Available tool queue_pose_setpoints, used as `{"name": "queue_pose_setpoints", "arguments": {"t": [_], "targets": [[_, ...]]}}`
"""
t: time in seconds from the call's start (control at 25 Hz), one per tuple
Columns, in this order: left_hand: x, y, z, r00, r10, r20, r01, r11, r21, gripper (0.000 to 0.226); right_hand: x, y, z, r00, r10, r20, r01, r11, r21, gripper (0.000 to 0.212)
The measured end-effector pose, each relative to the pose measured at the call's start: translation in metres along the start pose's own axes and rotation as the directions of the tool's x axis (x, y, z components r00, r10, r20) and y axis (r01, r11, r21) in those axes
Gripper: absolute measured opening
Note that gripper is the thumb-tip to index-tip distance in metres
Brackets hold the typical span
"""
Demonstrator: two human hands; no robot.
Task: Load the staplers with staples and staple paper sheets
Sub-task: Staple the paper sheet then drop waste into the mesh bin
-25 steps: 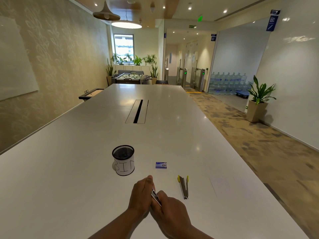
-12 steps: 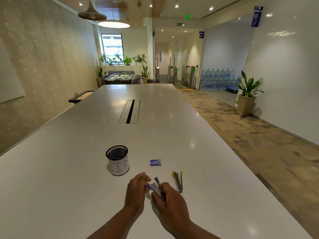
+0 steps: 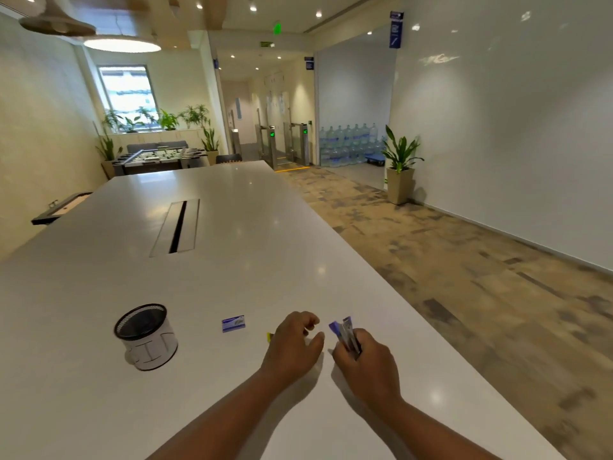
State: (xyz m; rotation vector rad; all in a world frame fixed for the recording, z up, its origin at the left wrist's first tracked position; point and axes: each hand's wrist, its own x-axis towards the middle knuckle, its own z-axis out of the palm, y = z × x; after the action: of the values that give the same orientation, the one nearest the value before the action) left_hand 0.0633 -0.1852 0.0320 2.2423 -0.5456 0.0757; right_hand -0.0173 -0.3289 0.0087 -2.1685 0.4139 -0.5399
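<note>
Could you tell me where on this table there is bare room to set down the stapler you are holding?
The table is bare between the cable slot and the staple box, and along its right edge beyond the right hand, which grips the purple stapler. It is crowded between the mesh cup and the left hand, where a yellow stapler lies mostly hidden.

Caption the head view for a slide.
Right hand grips a purple stapler; left hand hovers beside it over the white table.

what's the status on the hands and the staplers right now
Right hand grips purple stapler. Left hand loose, holding nothing, covering most of yellow stapler. Staple box untouched on table.
</note>
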Motion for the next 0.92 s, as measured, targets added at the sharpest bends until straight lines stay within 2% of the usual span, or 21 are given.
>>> {"name": "queue_pose_setpoints", "arguments": {"t": [0.12,0.24,0.4,0.6,0.72,0.84,0.92], "targets": [[0.021,0.004,0.024,0.988,-0.007,0.154,-0.01,0.994,0.113,0.064,0.01,0.023,-0.015,0.998,0.066,-0.006,-0.065,0.995,0.072,0.029],[0.041,0.0,0.046,0.962,-0.043,0.271,-0.01,0.981,0.191,0.092,0.016,0.033,-0.02,0.993,0.121,-0.005,-0.118,0.974,0.193,0.034],[0.06,-0.002,0.064,0.906,-0.065,0.417,-0.039,0.971,0.236,0.106,0.022,0.032,-0.027,0.982,0.19,0.004,-0.179,0.914,0.364,0.031],[0.056,-0.003,0.076,0.924,-0.077,0.374,-0.057,0.941,0.335,0.09,0.024,0.036,-0.03,0.967,0.252,0.03,-0.236,0.851,0.468,0.03],[0.044,0.003,0.072,0.968,0.035,0.247,-0.125,0.924,0.36,0.058,0.024,0.033,-0.032,0.96,0.276,0.044,-0.265,0.848,0.459,0.022],[0.032,0.015,0.055,0.997,0.039,0.073,-0.05,0.986,0.159,0.024,0.026,0.028,-0.034,0.94,0.323,0.111,-0.335,0.801,0.496,0.014],[0.029,0.019,0.036,1.0,-0.024,0.007,0.024,0.999,-0.023,0.019,0.029,0.019,-0.035,0.928,0.342,0.148,-0.367,0.772,0.519,0.011]]}}
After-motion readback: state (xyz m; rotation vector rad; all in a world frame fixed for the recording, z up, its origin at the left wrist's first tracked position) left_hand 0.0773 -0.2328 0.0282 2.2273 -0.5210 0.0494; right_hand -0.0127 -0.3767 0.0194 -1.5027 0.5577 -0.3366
